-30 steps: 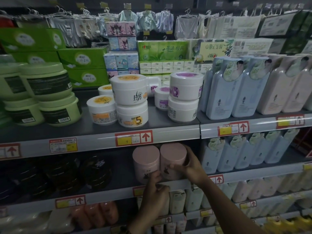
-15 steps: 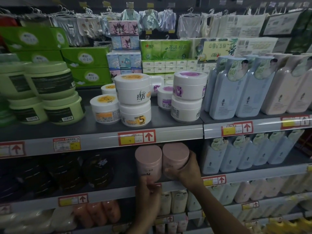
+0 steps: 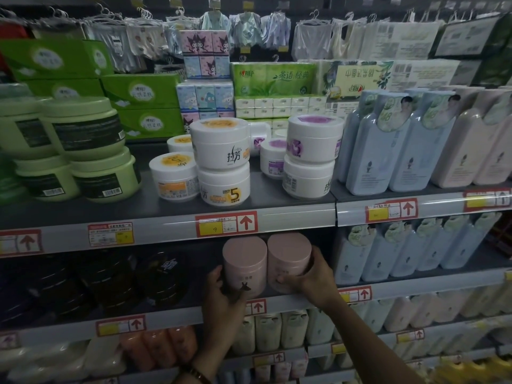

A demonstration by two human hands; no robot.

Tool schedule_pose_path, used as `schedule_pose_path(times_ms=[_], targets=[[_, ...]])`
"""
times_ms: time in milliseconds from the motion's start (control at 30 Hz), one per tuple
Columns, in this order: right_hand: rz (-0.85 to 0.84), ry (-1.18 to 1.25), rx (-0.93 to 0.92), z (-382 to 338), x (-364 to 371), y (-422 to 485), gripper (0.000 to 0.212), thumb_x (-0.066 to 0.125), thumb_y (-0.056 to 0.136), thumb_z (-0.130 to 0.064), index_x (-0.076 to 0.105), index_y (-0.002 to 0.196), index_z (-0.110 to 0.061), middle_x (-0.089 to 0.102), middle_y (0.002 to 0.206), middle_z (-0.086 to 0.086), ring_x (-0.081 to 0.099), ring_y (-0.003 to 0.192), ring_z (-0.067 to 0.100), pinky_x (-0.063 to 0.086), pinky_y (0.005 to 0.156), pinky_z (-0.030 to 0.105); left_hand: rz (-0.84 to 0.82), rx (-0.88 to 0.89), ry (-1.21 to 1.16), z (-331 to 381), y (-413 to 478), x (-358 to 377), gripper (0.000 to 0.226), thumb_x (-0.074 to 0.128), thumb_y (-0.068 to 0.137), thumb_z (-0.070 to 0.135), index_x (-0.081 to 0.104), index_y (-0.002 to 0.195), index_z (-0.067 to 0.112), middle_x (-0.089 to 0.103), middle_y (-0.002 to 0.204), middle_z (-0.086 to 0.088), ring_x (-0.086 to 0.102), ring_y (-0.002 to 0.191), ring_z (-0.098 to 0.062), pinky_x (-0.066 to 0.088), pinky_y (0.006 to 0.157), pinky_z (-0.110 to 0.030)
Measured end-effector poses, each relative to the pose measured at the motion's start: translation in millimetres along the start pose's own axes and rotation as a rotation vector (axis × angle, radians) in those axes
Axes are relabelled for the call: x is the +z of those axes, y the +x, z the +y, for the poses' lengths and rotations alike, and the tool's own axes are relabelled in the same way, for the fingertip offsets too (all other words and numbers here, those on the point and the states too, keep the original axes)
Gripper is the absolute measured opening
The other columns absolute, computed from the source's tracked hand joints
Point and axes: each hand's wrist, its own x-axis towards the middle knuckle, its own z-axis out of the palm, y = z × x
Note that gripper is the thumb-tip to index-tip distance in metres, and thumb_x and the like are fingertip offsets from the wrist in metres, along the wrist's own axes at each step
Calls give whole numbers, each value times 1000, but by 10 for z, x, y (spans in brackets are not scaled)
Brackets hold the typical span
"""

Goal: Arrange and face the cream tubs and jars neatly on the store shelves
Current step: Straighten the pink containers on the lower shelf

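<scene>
- Two round pink plastic jars with flat pink lids, left jar (image 3: 245, 268) and right jar (image 3: 288, 261), stand upright, touching, at the front of the dark grey middle shelf (image 3: 177, 306)
- Left hand (image 3: 221, 297) cups the left jar
- Right hand (image 3: 313, 278) wraps the right jar
- Above them, stacked white cream tubs (image 3: 221, 162)

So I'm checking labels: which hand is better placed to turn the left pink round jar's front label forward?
Left hand: it already wraps the left pink round jar; right hand grips the other.
</scene>
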Motion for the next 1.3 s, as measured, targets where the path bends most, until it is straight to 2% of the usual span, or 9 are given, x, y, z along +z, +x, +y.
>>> schedule_pose_path(times_ms=[200, 467, 533, 667, 767, 833, 933, 1100, 1300], targets=[[-49, -9, 7, 54, -55, 39, 104, 106, 53, -35, 50, 141, -31, 67, 127, -12, 64, 115, 14, 55, 88, 26, -92, 6, -58, 22, 4, 22, 84, 84, 78, 2, 45, 148, 28, 63, 137, 11, 60, 114, 4, 51, 88, -17], [-141, 8, -10, 90, -153, 85, 100, 103, 60, -33, 49, 144, -36, 66, 131, -15, 63, 121, 7, 57, 102, 37, -115, 18, -81, -14, 29, 19, 86, 84, 78, 1, 44, 148, 32, 60, 141, 12, 60, 119, 3, 51, 90, -20], [-170, 12, -21, 84, -170, 97, 98, 102, 64, -25, 48, 145, -35, 65, 134, -15, 62, 123, 2, 56, 103, 30, -119, 22, -83, -13, 20, 14, 87, 84, 78, 1, 43, 149, 32, 59, 141, 13, 60, 120, 2, 52, 92, -21], [-194, 9, -48, 86, -158, 116, 100, 101, 66, -14, 43, 146, -32, 61, 135, -17, 59, 124, -3, 53, 95, 12, -110, 19, -95, -40, 29, 22, 87, 84, 77, 1, 45, 147, 33, 61, 141, 12, 62, 120, 0, 55, 96, -27], [-152, 3, -38, 60, -74, 105, 116, 107, 52, -31, 42, 148, -30, 62, 135, -15, 61, 121, 2, 55, 100, 27, -112, 9, -101, -42, 26, 23, 86, 85, 77, 2, 46, 146, 35, 61, 140, 14, 63, 121, -1, 56, 97, -29], [-103, 3, -33, 50, -26, 94, 117, 107, 50, -33, 43, 147, -27, 62, 134, -11, 61, 120, 11, 56, 101, 36, -121, 13, -100, -38, 21, 25, 86, 85, 78, 2, 45, 147, 34, 60, 139, 16, 62, 120, 2, 55, 94, -24], [-88, -19, -42, 52, -14, 98, 115, 106, 52, -37, 43, 147, -28, 63, 134, -10, 61, 119, 14, 56, 101, 37, -116, 15, -94, -28, 11, 18, 85, 85, 78, 0, 46, 147, 33, 60, 138, 17, 60, 115, 12, 54, 90, -20], [-145, -16, -32, 79, -77, 135, 115, 106, 50, -45, 43, 145, -37, 63, 133, -18, 61, 123, 7, 56, 103, 36, -122, 11, -94, -12, -1, 22, 86, 84, 79, -1, 44, 148, 32, 58, 137, 18, 60, 112, 16, 54, 89, -19], [-211, -6, -18, 74, -145, 172, 116, 107, 52, -38, 42, 149, -34, 64, 134, -17, 61, 124, 5, 56, 107, 39, -121, 5, -95, -4, -4, 24, 88, 84, 80, 0, 42, 150, 32, 56, 144, 11, 60, 122, -3, 56, 95, -26]])
